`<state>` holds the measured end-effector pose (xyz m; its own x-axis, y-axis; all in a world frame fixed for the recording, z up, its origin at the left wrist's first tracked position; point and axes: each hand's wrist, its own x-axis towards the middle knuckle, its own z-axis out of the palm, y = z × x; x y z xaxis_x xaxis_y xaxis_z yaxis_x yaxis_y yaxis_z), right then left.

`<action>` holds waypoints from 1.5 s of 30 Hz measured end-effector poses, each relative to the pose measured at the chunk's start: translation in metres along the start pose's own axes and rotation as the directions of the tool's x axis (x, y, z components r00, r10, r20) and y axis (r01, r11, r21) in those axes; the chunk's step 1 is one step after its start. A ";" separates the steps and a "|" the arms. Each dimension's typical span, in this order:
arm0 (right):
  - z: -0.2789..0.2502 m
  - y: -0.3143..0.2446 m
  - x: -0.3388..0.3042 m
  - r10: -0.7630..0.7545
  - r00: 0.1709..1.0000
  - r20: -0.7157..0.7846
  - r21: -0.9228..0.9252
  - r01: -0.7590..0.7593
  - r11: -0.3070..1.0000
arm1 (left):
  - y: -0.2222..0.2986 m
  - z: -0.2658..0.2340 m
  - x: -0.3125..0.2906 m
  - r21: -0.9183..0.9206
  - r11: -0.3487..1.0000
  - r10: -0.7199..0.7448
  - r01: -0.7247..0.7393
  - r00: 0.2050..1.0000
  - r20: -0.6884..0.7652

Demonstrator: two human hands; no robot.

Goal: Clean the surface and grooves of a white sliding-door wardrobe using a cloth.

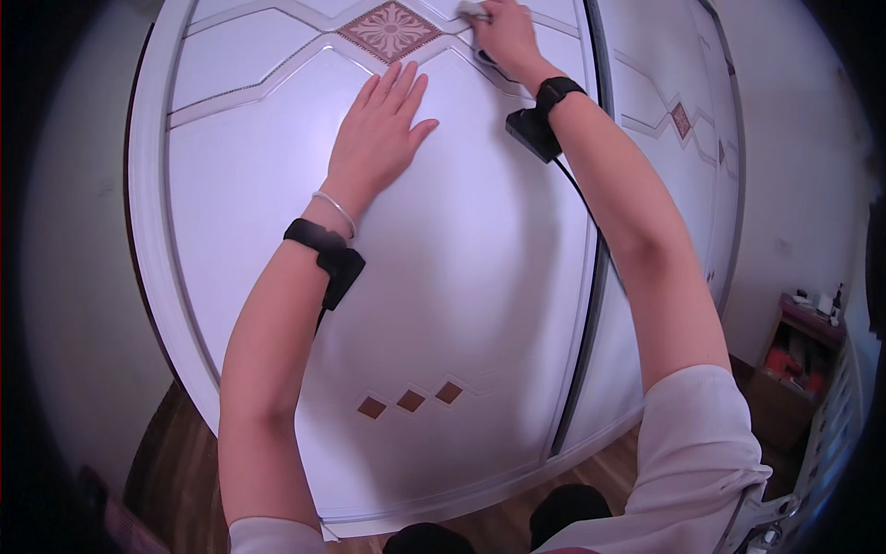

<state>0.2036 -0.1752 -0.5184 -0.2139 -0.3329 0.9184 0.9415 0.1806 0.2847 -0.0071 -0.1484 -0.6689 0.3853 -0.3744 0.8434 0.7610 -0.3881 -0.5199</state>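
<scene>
A white sliding wardrobe door [268, 175] with raised moulding fills the middle of the head view. My left hand [378, 129] lies flat on it with fingers spread, just below a pink flower diamond [391, 31]. Up at the top edge, my right hand [508, 42] is closed around a greyish cloth [474, 11] pressed to the moulding right of that diamond. Only a small part of the cloth shows; the fingers cover the rest. Both wrists carry black straps with small boxes, and a bracelet [336, 210] circles the left one.
A dark vertical strip [583, 342] divides this door from a second white panel [637, 185] on the right. Brown diamonds [411, 401] decorate the lower door. At the far right stands a small cabinet [808, 319] with bottles on top. Wooden floor [175, 443] runs along the bottom.
</scene>
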 end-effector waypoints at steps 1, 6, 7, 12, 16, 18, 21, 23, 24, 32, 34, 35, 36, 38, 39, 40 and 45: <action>0.000 0.002 0.000 -0.002 1.000 0.000 -0.002 0.002 1.000 | 0.004 0.001 0.003 -0.014 1.000 0.000 0.000 1.000 -0.006; 0.006 -0.019 -0.009 -0.140 0.987 0.072 0.092 0.134 0.987 | -0.001 0.000 -0.003 -0.006 1.000 -0.011 0.011 1.000 0.030; 0.005 -0.012 -0.004 -0.187 0.982 0.009 0.084 0.186 0.979 | 0.001 0.000 -0.001 -0.015 1.000 -0.003 0.003 1.000 0.008; -0.011 -0.005 -0.001 -0.052 0.993 0.108 0.093 0.042 0.995 | 0.004 -0.001 0.003 -0.047 0.999 0.010 -0.012 0.999 -0.036; -0.010 -0.016 -0.025 -0.184 0.966 0.182 0.280 0.128 0.951 | -0.002 -0.001 -0.006 -0.021 1.000 -0.009 0.009 1.000 0.012; -0.012 -0.002 -0.035 -0.116 0.987 0.110 0.183 0.095 0.979 | -0.003 -0.002 -0.005 -0.022 1.000 -0.016 0.016 1.000 0.021; -0.016 0.034 -0.024 0.168 0.984 -0.054 -0.031 -0.170 0.985 | 0.004 -0.001 0.001 -0.022 1.000 0.006 -0.006 1.000 -0.009; -0.010 0.034 -0.021 0.232 0.966 -0.115 -0.099 -0.243 0.965 | 0.006 0.000 0.004 -0.029 1.000 0.002 -0.002 1.000 -0.022; -0.006 0.029 -0.018 0.288 0.941 -0.176 -0.160 -0.316 0.935 | 0.007 0.002 0.004 -0.029 1.000 0.004 -0.005 1.000 -0.021; 0.000 -0.055 -0.065 -0.334 0.942 0.024 0.378 0.301 0.876 | -0.005 -0.003 -0.010 0.016 1.000 0.004 -0.004 1.000 -0.005; -0.004 -0.022 -0.063 -0.070 0.991 0.112 0.480 0.007 0.877 | -0.004 -0.001 -0.010 -0.043 0.999 -0.003 0.000 0.998 -0.058; -0.010 -0.003 -0.058 0.096 0.990 0.101 0.436 -0.130 0.890 | -0.004 -0.001 -0.011 -0.094 0.996 -0.015 0.004 0.994 -0.110; -0.022 0.030 -0.049 0.143 0.988 0.056 0.299 -0.153 0.942 | -0.003 0.000 -0.009 -0.137 0.991 -0.013 -0.007 0.989 -0.147; -0.035 0.106 -0.045 0.304 0.952 -0.046 -0.044 -0.306 0.951 | 0.006 0.002 -0.005 -0.240 0.971 -0.026 -0.013 0.987 -0.157; -0.029 0.099 -0.050 0.360 0.932 -0.041 -0.064 -0.362 0.930 | 0.000 -0.001 -0.012 -0.339 0.941 -0.036 -0.020 0.987 -0.158; -0.016 0.093 -0.056 0.306 0.942 -0.133 -0.101 -0.321 0.942 | 0.000 -0.001 -0.019 -0.312 0.950 -0.048 -0.001 0.988 -0.150; 0.037 -0.023 -0.039 0.008 0.991 -0.135 0.113 0.008 0.994 | 0.013 -0.034 -0.069 -0.528 0.849 -0.043 0.016 0.998 -0.040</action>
<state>0.1805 -0.1326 -0.5504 -0.1694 -0.4534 0.8751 0.9042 0.2817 0.3210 -0.0418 -0.1562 -0.7384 0.3309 -0.3904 0.8591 0.3766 -0.7801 -0.4996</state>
